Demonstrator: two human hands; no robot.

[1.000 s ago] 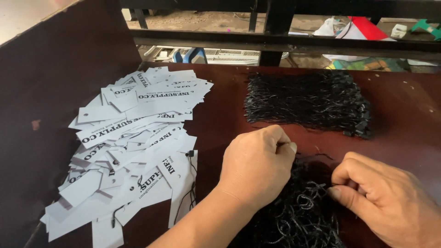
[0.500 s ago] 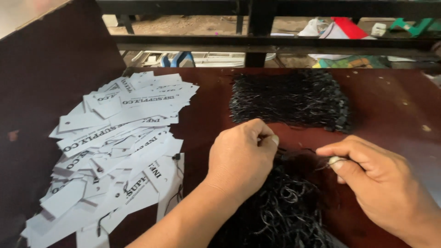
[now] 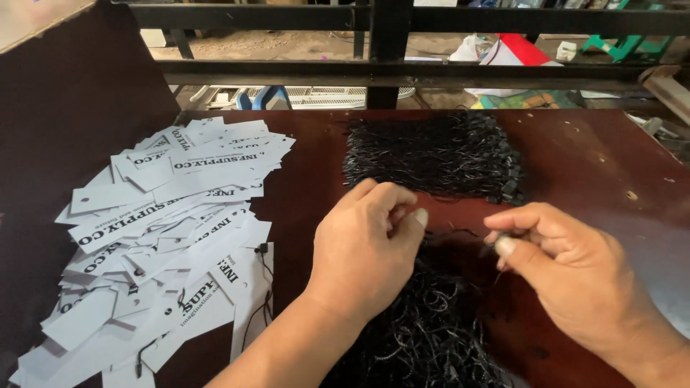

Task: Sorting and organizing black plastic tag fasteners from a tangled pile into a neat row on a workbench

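My left hand (image 3: pixel 366 244) rests over a loose heap of black strings (image 3: pixel 424 330) near the table's front, its thumb and fingers pinched on a thin black string (image 3: pixel 453 233). My right hand (image 3: pixel 575 273) pinches the other end of that same string between thumb and forefinger. The string runs between the two hands. A neater bundle of black strings (image 3: pixel 438 154) lies beyond the hands. A spread pile of white paper tags (image 3: pixel 165 237) with dark print covers the left side of the table.
The dark red-brown table (image 3: pixel 589 151) has a tall dark board (image 3: pixel 65 108) standing at its left. Black metal rails (image 3: pixel 388 72) run across behind the table. Clutter lies on the floor beyond.
My hands have drawn a little apart, the right one sliding right with a string end pinched. The camera view shifted slightly.
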